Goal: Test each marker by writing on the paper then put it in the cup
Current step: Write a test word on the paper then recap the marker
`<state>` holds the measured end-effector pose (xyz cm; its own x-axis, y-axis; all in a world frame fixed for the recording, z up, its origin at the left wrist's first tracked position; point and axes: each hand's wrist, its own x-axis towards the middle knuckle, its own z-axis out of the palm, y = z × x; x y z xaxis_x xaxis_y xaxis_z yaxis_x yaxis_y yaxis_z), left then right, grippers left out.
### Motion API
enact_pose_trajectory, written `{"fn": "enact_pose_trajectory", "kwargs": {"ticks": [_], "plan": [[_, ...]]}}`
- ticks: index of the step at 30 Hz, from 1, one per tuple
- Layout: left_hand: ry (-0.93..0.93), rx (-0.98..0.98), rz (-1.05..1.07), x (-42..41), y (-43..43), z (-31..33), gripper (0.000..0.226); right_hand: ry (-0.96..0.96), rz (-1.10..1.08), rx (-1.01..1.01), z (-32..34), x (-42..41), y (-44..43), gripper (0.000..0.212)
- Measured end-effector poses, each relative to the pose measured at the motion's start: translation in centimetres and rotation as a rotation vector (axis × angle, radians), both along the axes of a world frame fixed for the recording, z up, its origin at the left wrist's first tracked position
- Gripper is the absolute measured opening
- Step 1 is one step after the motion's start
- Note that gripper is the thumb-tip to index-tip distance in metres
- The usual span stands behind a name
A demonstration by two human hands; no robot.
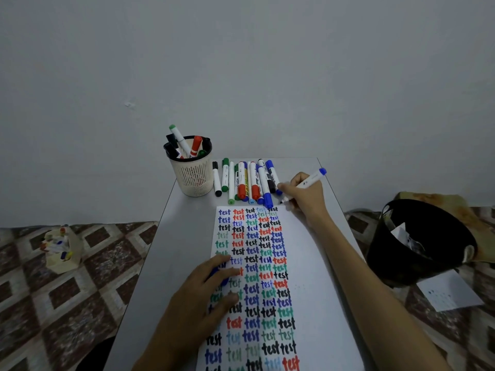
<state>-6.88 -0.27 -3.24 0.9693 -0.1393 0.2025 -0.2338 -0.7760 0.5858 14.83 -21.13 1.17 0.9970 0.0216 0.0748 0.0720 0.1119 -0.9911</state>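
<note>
A white sheet of paper [310,263] covered in columns of the word "test" lies on the grey table [171,250]. My right hand [305,195] grips an uncapped white marker [312,179] with a blue end, its tip down just above the paper's top right corner. My left hand [203,293] rests flat on the paper's left side, with a blue cap [218,271] showing under its fingers. A row of several capped markers [246,183] lies beyond the paper. The cream cup [191,170] at the table's far left holds several markers.
A black waste bin [417,242] with crumpled paper stands on the floor to the right, a loose sheet [450,293] beside it. On the patterned floor at left sits a small box of markers [60,249]. A grey wall rises behind the table.
</note>
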Motion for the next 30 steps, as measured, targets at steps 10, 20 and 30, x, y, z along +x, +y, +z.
{"fn": "enact_pose_trajectory", "kwargs": {"ticks": [10,20,30], "plan": [[-0.053,0.01,0.012,0.1,0.0,-0.1,0.049,-0.105,-0.028,-0.247,-1.1,0.6,0.4,0.033],[-0.092,0.005,0.019,0.1,0.0,-0.3,0.048,-0.134,0.004,-0.29,-1.6,1.0,0.5,0.031],[-0.087,0.007,0.016,0.1,0.0,-0.2,0.049,-0.151,0.015,-0.307,-1.5,0.9,0.4,0.033]]}}
